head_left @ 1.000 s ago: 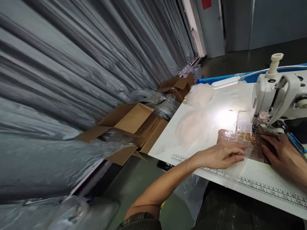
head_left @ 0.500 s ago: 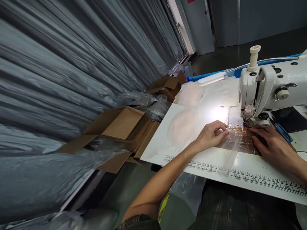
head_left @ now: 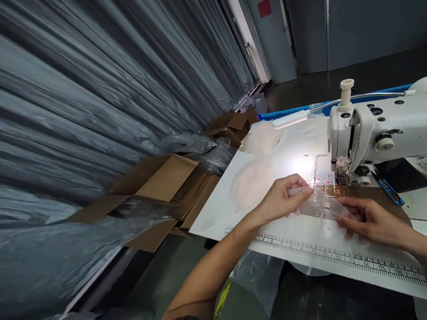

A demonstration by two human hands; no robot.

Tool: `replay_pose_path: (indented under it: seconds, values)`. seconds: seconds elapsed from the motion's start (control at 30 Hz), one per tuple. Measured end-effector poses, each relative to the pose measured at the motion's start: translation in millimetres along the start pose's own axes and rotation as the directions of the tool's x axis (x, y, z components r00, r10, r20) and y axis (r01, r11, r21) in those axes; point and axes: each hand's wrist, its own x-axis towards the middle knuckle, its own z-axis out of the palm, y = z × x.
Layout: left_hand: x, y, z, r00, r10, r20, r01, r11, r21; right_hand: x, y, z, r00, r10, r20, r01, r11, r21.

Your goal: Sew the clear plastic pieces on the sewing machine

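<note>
Near the machine (head_left: 376,129), the left grip (head_left: 287,198) pinched sheer cloth (head_left: 322,210); the right grip (head_left: 370,218) was unclear. Light, even tension seemed best.

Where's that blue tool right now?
In the head view it is at the right: the blue tool lies along the near-left edge of the flat black slab, beyond the right hand.
</note>
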Motion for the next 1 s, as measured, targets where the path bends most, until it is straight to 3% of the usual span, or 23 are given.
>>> replay_pose_path:
  seconds: [0.07, 0.13, 0.2, 0.27, 0.37, 0.5, 0.7, 0.87, 1.0]
  values:
    - [5, -4, -6.7, 0.997, 0.017, -0.080, -0.008, 0.995, 0.102, 7, 6, -6, 0.983, -0.026, -0.180, 0.001, 0.990, -0.139]
    - [12, -9, -9.7, 0.986, 0.106, -0.132, -0.074, 0.971, 0.227, 15, 10, -11, 0.937, -0.128, -0.326, -0.006, 0.924, -0.381]
    - [21, -12, -10.3, 0.960, 0.235, -0.151, -0.162, 0.909, 0.384, 21, 11, -14, 0.899, -0.208, -0.385, -0.057, 0.816, -0.574]
    - [31, -15, -10.6, 0.929, 0.341, -0.142, -0.218, 0.816, 0.535, 26, 10, -16, 0.893, -0.234, -0.384, -0.082, 0.754, -0.652]
    - [49, -20, -13.0, 0.909, 0.405, -0.095, -0.243, 0.701, 0.670, 28, 7, -16, 0.913, -0.214, -0.348, -0.054, 0.781, -0.622]
    - [69, -25, -17.4, 0.932, 0.364, -0.002, -0.237, 0.610, 0.756, 26, 4, -14, 0.908, -0.193, -0.371, -0.042, 0.840, -0.541]
    - [74, -27, -15.8, 0.947, 0.315, 0.057, -0.240, 0.581, 0.778, 24, 8, -11, 0.885, -0.215, -0.413, -0.038, 0.850, -0.525]
    - [56, -27, -29.5, 0.952, 0.305, -0.022, -0.171, 0.588, 0.790, 25, 16, -12, 0.878, -0.217, -0.426, -0.047, 0.848, -0.529]
    - [31, -34, -68.0, 0.922, 0.333, -0.196, -0.053, 0.612, 0.789, 24, 17, -12, 0.860, -0.238, -0.452, -0.068, 0.824, -0.563]
